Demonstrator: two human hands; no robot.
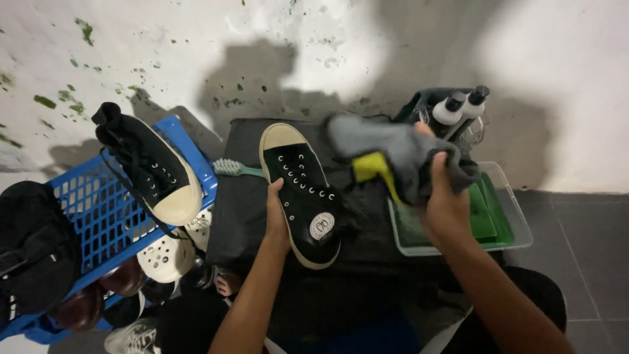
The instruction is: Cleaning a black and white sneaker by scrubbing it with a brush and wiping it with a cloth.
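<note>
My left hand (pixel 276 216) grips the side of a black high-top canvas shoe (pixel 303 190) with a cream toe cap and sole, held over a black-covered work surface (pixel 367 236). My right hand (pixel 445 196) is closed on a grey cloth (pixel 400 147) with a yellow patch, raised to the right of the shoe, above a clear tray. A second black shoe (pixel 154 170) of the same kind rests on the edge of a blue crate at the left.
The blue plastic crate (pixel 98 216) holds several other shoes. A clear tray (pixel 514 216) with a green pad sits at the right. Two bottles (pixel 458 105) with black caps stand in a rack behind it. A pale green brush (pixel 232 168) lies left of the shoe. A stained white wall rises behind.
</note>
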